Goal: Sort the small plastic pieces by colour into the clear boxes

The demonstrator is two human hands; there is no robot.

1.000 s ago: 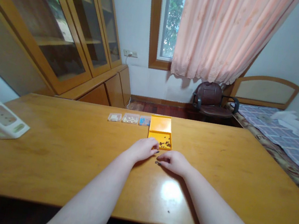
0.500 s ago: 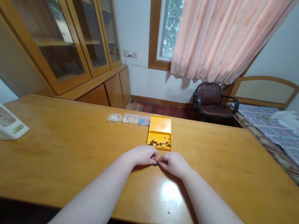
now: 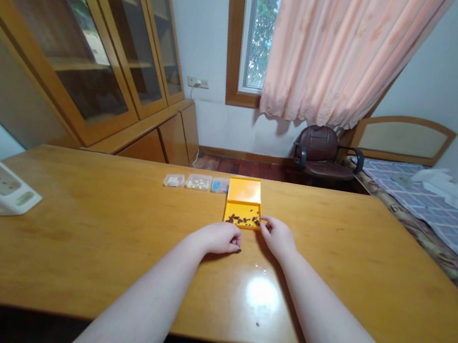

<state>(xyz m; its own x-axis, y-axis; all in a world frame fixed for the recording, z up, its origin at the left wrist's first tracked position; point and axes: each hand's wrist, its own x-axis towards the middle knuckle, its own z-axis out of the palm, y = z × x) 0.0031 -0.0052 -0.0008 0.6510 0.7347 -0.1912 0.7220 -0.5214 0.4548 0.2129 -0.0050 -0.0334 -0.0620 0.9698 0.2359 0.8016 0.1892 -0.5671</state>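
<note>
My left hand (image 3: 220, 238) is curled over the desk (image 3: 110, 251), just before the open yellow box (image 3: 237, 208); my right hand (image 3: 280, 238) is at its right edge, near the dark pieces (image 3: 246, 220). Whether either grips anything, I can't tell.

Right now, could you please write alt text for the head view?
A person's right hand is at the right edge of an open yellow box holding small dark pieces, the left hand just in front of it. Three small clear containers stand left of the box on a wooden table.
</note>
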